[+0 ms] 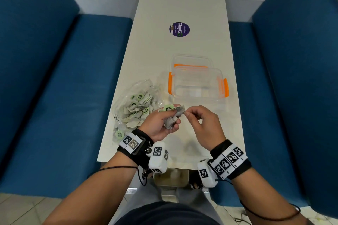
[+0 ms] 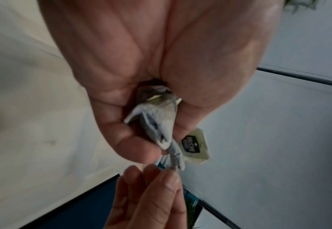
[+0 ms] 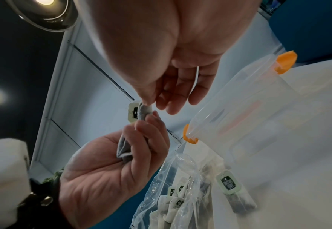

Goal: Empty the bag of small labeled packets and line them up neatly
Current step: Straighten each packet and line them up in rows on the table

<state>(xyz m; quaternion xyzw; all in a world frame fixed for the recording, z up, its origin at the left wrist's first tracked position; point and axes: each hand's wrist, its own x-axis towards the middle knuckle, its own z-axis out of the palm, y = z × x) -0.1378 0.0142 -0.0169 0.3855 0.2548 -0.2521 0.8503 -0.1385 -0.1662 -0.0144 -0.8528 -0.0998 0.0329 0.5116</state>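
Grey paper packets [image 1: 172,118] are bunched in the left hand [image 1: 158,124], which is held above the white table [image 1: 182,5], near its front edge. The fingers of this hand are curled around the bunch, and one pale green label [image 1: 167,108] sticks out at the top, past the fingertips. In the left wrist view the same label [image 2: 194,146] hangs beside the thumb, with dark print on it that is too blurred to read.

Just beside it, the right hand [image 1: 204,124] pinches the tip of one packet between thumb and forefinger; the other fingers are loosely bent. In the right wrist view a thin white string [image 3: 196,77] runs across the palm of this hand.

On the table to the left lies the clear plastic bag [image 1: 126,95], open and crumpled, with many packets and green labels inside it. At least one labelled packet [image 3: 237,192] lies on the table just outside the bag.

Behind the hands stands a clear plastic box [image 1: 199,84] with orange clips on both short sides. Its lid [image 1: 191,60], with an orange seal, lies right behind it. Farther back, a round purple sticker [image 1: 179,29] is on the table. Blue benches [image 1: 54,78] stand on both sides of the table.
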